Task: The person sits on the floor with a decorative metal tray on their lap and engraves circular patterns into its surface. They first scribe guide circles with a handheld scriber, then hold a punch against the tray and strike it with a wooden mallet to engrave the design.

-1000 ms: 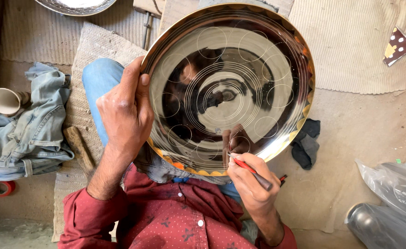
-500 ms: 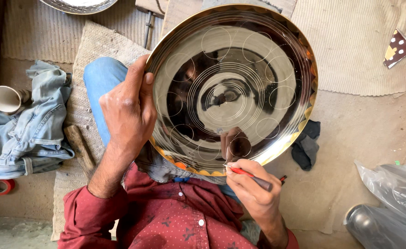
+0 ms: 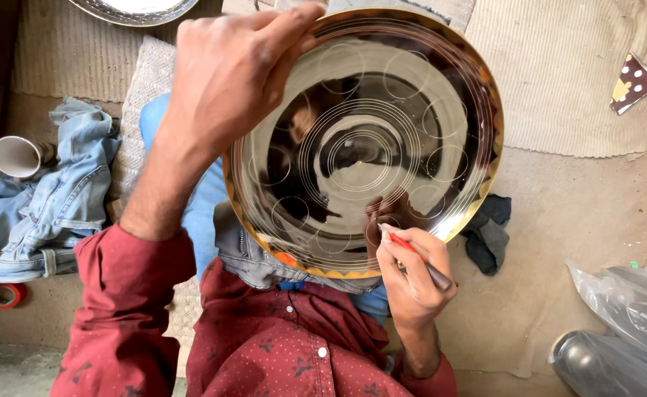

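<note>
Your right hand (image 3: 412,276) has its grip pinched shut on a slim red-and-dark pen-like marking tool (image 3: 415,256), thumb and fingers wrapped close round the barrel. The tool's long axis runs on a diagonal: red tip up and to the left, dark tail down and to the right, poking out past your knuckles. That tip sits right on the face of the large round polished brass tray (image 3: 364,140), at its lower right, among the small scribed circles near the rim.

Your left hand (image 3: 228,73) is up at the tray's upper left edge, fingers curled over the rim and clamped on it, palm turned away from the camera. The forearm comes up from a dark red dotted shirt sleeve (image 3: 129,301).

The tray stands tilted on your lap, its mirror face toward you, showing concentric engraved rings in the middle and a yellow zigzag border around the edge. Its lower rim rests against a grey cloth (image 3: 265,257) over your blue trousers.

Out on the floor (image 3: 559,220): a dark rag (image 3: 489,231) just beside the tray's right side, a crumpled pair of blue denim jeans (image 3: 51,198) to the left with a paper cup (image 3: 16,156) lying on its side next to it, a red tape roll (image 3: 6,295) lower left, and clear plastic bags (image 3: 625,323) lower right.
</note>
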`<action>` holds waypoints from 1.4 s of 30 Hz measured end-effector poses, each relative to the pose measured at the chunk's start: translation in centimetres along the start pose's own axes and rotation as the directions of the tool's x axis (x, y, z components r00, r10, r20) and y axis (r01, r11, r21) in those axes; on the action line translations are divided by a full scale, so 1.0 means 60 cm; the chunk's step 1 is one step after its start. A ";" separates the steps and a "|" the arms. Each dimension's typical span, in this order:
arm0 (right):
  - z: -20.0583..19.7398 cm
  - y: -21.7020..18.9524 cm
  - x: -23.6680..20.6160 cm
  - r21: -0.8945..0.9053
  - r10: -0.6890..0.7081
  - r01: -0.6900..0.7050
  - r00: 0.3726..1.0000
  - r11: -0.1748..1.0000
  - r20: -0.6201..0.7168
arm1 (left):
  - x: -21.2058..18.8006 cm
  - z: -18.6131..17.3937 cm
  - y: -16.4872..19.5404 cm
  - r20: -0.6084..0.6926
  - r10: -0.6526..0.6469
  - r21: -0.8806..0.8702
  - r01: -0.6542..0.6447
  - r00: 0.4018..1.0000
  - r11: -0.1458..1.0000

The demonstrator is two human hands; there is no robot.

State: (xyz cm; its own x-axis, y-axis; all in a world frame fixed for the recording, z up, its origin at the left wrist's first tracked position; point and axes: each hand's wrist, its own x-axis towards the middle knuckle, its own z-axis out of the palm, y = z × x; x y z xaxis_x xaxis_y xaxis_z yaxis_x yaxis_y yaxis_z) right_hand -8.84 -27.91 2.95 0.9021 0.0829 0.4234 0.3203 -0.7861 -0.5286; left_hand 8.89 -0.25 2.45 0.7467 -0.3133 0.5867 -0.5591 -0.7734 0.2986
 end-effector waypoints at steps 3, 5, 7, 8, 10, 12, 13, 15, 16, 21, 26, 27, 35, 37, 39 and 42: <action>0.007 -0.002 -0.001 -0.045 -0.018 0.016 1.000 0.999 -0.023 | -0.010 0.007 0.005 -0.046 -0.043 -0.029 0.042 0.998 0.999; 0.010 -0.002 -0.002 -0.017 -0.017 0.016 0.999 1.000 -0.044 | -0.031 0.006 0.014 -0.045 -0.136 -0.053 0.134 0.990 0.990; 0.012 -0.002 -0.003 -0.008 -0.017 0.017 0.999 1.000 -0.049 | -0.060 0.001 0.033 -0.005 -0.307 -0.075 0.306 0.952 0.949; 0.013 -0.001 -0.003 -0.015 -0.020 0.020 0.999 1.000 -0.048 | -0.074 0.000 0.046 0.024 -0.411 -0.085 0.412 0.911 0.907; 0.014 0.000 -0.003 -0.027 -0.026 0.025 0.998 0.999 -0.051 | -0.105 -0.007 0.075 0.042 -0.545 -0.141 0.545 0.837 0.826; 0.015 0.001 -0.002 -0.032 -0.034 0.032 0.998 0.999 -0.057 | -0.137 -0.017 0.106 0.021 -0.619 -0.237 0.605 0.785 0.760; 0.017 0.002 -0.001 -0.038 -0.031 0.029 0.998 0.999 -0.062 | -0.146 -0.017 0.114 0.006 -0.619 -0.265 0.598 0.785 0.756; 0.019 0.003 0.001 -0.052 -0.022 0.018 0.997 0.998 -0.073 | -0.159 -0.016 0.122 -0.020 -0.620 -0.322 0.582 0.785 0.747; 0.020 0.003 0.003 -0.052 -0.022 0.017 0.996 0.998 -0.082 | -0.162 -0.015 0.122 -0.009 -0.635 -0.312 0.601 0.773 0.736; 0.028 0.002 0.010 -0.081 -0.032 0.025 0.996 0.996 -0.084 | -0.163 -0.013 0.118 0.023 -0.671 -0.301 0.645 0.741 0.702; 0.031 -0.001 0.011 -0.063 -0.019 0.013 0.995 0.998 -0.097 | -0.162 -0.013 0.119 0.031 -0.688 -0.307 0.662 0.725 0.684; 0.032 -0.001 0.011 -0.064 -0.017 0.011 0.995 0.998 -0.098 | -0.162 -0.013 0.119 0.043 -0.701 -0.303 0.678 0.712 0.670; 0.033 -0.001 0.012 -0.087 -0.031 0.021 0.994 0.996 -0.106 | -0.162 -0.012 0.118 0.012 -0.665 -0.321 0.633 0.747 0.705; 0.033 -0.002 0.012 -0.097 -0.025 0.014 0.994 0.995 -0.107 | -0.163 -0.012 0.119 0.008 -0.663 -0.322 0.630 0.748 0.707; 0.033 -0.003 0.012 -0.109 -0.024 0.012 0.994 0.994 -0.106 | -0.163 -0.012 0.119 0.018 -0.675 -0.310 0.645 0.738 0.698; 0.032 -0.004 0.013 -0.096 -0.029 0.019 0.994 0.995 -0.101 | -0.163 -0.012 0.120 0.017 -0.671 -0.320 0.640 0.741 0.699</action>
State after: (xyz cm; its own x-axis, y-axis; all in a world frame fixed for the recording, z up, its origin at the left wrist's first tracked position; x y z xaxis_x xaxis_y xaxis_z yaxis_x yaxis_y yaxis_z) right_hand -7.69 -26.48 2.00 0.8586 0.0432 0.5108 0.3083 -0.8396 -0.4472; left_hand -2.69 -2.32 -0.58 0.9350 0.2769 0.2217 -0.0285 -0.5643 0.8250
